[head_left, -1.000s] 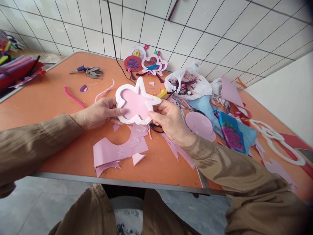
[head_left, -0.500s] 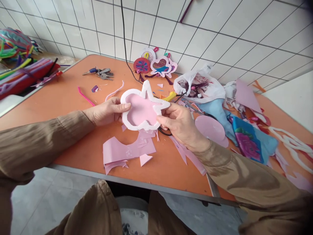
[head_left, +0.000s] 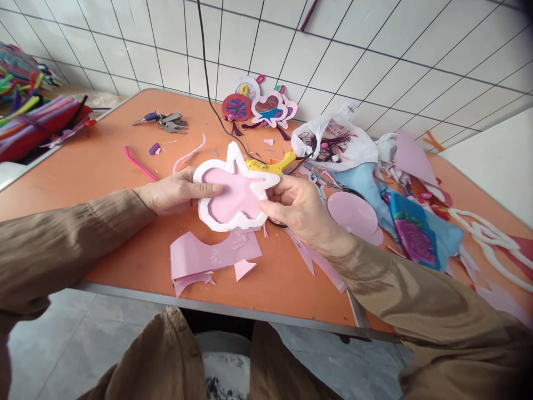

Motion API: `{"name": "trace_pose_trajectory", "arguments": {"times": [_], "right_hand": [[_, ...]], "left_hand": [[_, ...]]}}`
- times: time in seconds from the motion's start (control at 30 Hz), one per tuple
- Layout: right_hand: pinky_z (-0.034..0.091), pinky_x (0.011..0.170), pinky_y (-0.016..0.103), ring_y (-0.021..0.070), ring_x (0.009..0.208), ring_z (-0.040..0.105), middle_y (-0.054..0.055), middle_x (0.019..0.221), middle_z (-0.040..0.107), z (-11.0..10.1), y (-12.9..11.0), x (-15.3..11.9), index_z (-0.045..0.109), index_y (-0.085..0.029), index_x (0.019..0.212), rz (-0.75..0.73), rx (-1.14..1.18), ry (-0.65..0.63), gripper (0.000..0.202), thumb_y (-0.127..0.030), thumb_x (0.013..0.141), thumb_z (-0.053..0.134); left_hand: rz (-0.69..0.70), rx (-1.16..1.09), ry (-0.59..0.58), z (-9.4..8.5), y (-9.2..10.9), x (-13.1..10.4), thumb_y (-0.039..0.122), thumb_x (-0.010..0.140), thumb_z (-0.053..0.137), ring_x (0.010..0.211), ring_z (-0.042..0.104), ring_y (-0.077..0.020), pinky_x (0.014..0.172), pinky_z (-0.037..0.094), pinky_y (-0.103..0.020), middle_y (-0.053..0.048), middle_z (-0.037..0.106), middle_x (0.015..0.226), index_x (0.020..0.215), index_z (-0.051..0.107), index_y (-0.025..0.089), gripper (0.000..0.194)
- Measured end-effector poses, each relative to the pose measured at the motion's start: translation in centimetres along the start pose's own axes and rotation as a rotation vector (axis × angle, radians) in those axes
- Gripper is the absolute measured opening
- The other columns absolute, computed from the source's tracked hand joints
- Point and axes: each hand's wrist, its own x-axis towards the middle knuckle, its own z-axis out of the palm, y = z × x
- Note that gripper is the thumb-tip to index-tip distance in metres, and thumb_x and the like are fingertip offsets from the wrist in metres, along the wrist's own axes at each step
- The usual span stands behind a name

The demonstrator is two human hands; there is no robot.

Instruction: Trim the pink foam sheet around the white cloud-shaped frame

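A pink shape with a thick white raised rim (head_left: 237,200) is held up above the orange table (head_left: 137,239). My left hand (head_left: 172,191) grips its left side, the thumb lying over the rim onto the pink inside. At the right side, my right hand (head_left: 302,208) pinches the rim between thumb and fingers, near a pointed corner. Below the shape lie pink paper offcuts (head_left: 200,255) and a small pink triangle (head_left: 244,269). Just behind it is a yellow tool (head_left: 272,165), partly hidden.
Keys (head_left: 166,120) and a pink stick (head_left: 139,164) lie at the left. Finished ornaments (head_left: 268,108) lean on the tiled wall. To the right are a white plastic bag (head_left: 353,150), pink discs (head_left: 352,213), a blue floral pouch (head_left: 416,233) and white cords (head_left: 487,233).
The rimmed shape has tilted and shifted slightly left with both hands. My left thumb reaches further over its inside, and more of the yellow tool shows. The whole view has shifted a little.
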Motion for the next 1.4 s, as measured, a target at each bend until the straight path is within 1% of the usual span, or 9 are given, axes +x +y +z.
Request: {"name": "trace_pose_trajectory", "arguments": {"times": [0.2, 0.5, 0.63, 0.73, 1.0, 1.07, 1.17, 1.3, 1.4], "right_hand": [[0.056, 0.058, 0.027, 0.0155, 0.069, 0.067, 0.001, 0.079, 0.077, -0.1, -0.2, -0.1, 0.079, -0.021, 0.087, 0.003, -0.014, -0.003, 0.019, -0.021, 0.068, 0.080], [0.056, 0.060, 0.026, 0.0134, 0.068, 0.066, 0.000, 0.080, 0.077, -0.2, -0.4, -0.1, 0.081, -0.020, 0.088, -0.035, -0.022, 0.010, 0.020, -0.021, 0.068, 0.082], [0.058, 0.062, 0.028, 0.0150, 0.071, 0.069, 0.001, 0.082, 0.079, -0.2, -0.5, 0.0, 0.081, -0.020, 0.088, -0.026, -0.035, 0.013, 0.021, -0.019, 0.067, 0.081], [0.057, 0.061, 0.028, 0.0155, 0.071, 0.068, 0.001, 0.081, 0.078, -0.2, -0.5, -0.1, 0.081, -0.020, 0.089, -0.027, -0.064, 0.013, 0.021, -0.021, 0.069, 0.081], [0.054, 0.060, 0.027, 0.0121, 0.066, 0.063, -0.001, 0.077, 0.072, -0.6, -0.8, -0.1, 0.076, -0.017, 0.089, -0.077, -0.062, -0.070, 0.017, -0.022, 0.074, 0.084], [0.051, 0.057, 0.027, 0.0115, 0.063, 0.060, -0.001, 0.074, 0.069, -0.8, -0.8, 0.0, 0.074, -0.016, 0.088, -0.107, -0.068, -0.098, 0.021, -0.027, 0.076, 0.088], [0.045, 0.051, 0.026, 0.0105, 0.058, 0.055, -0.002, 0.068, 0.064, -1.2, -0.7, 0.1, 0.071, -0.017, 0.084, -0.136, -0.077, -0.141, 0.035, -0.047, 0.082, 0.090], [0.040, 0.047, 0.026, 0.0117, 0.053, 0.053, 0.000, 0.059, 0.061, -1.7, -0.3, 0.2, 0.062, -0.020, 0.069, -0.133, -0.096, -0.144, 0.062, -0.077, 0.091, 0.071], [0.040, 0.046, 0.028, 0.0128, 0.052, 0.054, 0.002, 0.063, 0.065, -1.9, -0.1, 0.3, 0.068, -0.020, 0.075, -0.111, -0.079, -0.126, 0.069, -0.087, 0.090, 0.062]], "left_hand": [[0.004, 0.032, -0.005, -0.2, 0.1, -0.1, 0.046, 0.075, 0.101, 0.089, 0.081, -0.0279, 0.080, 0.069, -0.035, -0.010, 0.085, 0.094, 0.098, 0.087, 0.021, 0.037], [0.072, 0.096, -0.054, -1.5, -0.4, 0.6, 0.043, 0.063, 0.108, 0.102, 0.082, -0.0364, 0.089, 0.070, -0.044, -0.013, 0.086, 0.106, 0.122, 0.082, 0.020, 0.069], [0.004, 0.106, -0.052, -1.8, -1.1, 0.6, 0.049, 0.067, 0.105, 0.091, 0.082, -0.0321, 0.086, 0.071, -0.042, -0.012, 0.085, 0.092, 0.108, 0.085, 0.018, 0.055], [-0.050, 0.090, -0.076, -2.0, -1.4, 0.6, 0.050, 0.070, 0.103, 0.082, 0.082, -0.0285, 0.079, 0.071, -0.037, -0.013, 0.085, 0.092, 0.096, 0.086, 0.017, 0.045], [-0.058, 0.071, -0.087, -2.1, -1.1, 0.8, 0.046, 0.071, 0.103, 0.081, 0.081, -0.0264, 0.071, 0.071, -0.031, -0.012, 0.085, 0.096, 0.099, 0.086, 0.017, 0.043], [-0.030, 0.089, -0.108, -2.2, -1.0, 0.9, 0.046, 0.073, 0.102, 0.083, 0.081, -0.0265, 0.073, 0.071, -0.033, -0.012, 0.085, 0.096, 0.102, 0.085, 0.016, 0.045], [0.017, 0.113, -0.111, -2.3, -0.8, 0.9, 0.044, 0.074, 0.102, 0.082, 0.080, -0.0252, 0.074, 0.071, -0.034, -0.010, 0.084, 0.095, 0.110, 0.082, 0.017, 0.049], [0.017, 0.119, -0.068, -2.1, -0.4, 0.7, 0.043, 0.072, 0.103, 0.082, 0.079, -0.0259, 0.076, 0.070, -0.037, -0.011, 0.083, 0.095, 0.114, 0.081, 0.017, 0.054], [0.016, 0.115, -0.058, -1.9, -0.2, 0.6, 0.042, 0.071, 0.104, 0.086, 0.081, -0.0302, 0.079, 0.070, -0.043, -0.013, 0.083, 0.098, 0.118, 0.080, 0.015, 0.059]]}}
